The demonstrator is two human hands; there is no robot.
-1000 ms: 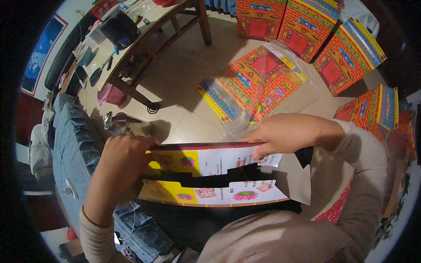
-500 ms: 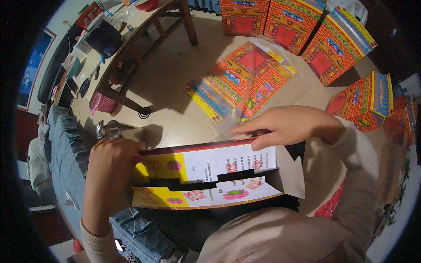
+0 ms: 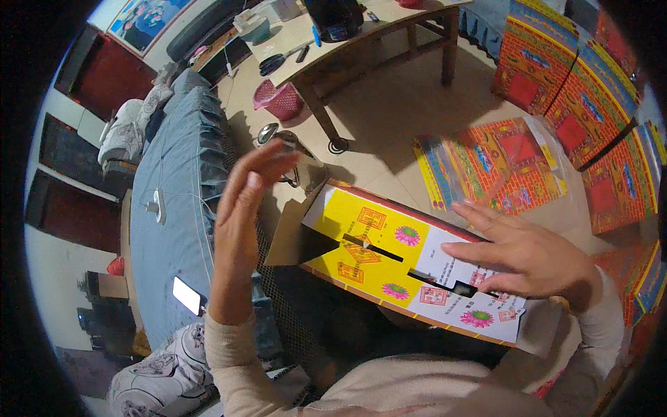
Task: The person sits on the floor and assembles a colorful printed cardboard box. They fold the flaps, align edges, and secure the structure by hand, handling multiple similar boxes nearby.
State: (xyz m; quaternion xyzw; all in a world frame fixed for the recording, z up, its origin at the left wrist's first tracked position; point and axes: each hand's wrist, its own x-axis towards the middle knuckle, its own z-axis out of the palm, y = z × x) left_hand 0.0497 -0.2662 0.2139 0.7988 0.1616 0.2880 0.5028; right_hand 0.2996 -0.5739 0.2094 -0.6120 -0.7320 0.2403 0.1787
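Pressing the box (image 3: 410, 267) flat on the lap, the right hand (image 3: 528, 257) lies spread on its near end; the left hand (image 3: 243, 222), open and lifted beside it, should steady the loose flap (image 3: 295, 233).

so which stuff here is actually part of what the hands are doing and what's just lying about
In hand:
- yellow and white printed carton, its top flaps nearly shut
- right hand, flat on the carton top
- left hand, raised open beside the carton's brown end flap

Lying about:
- flat red and yellow printed sheets on the floor
- pink basket
- wooden table
- blue bedcover
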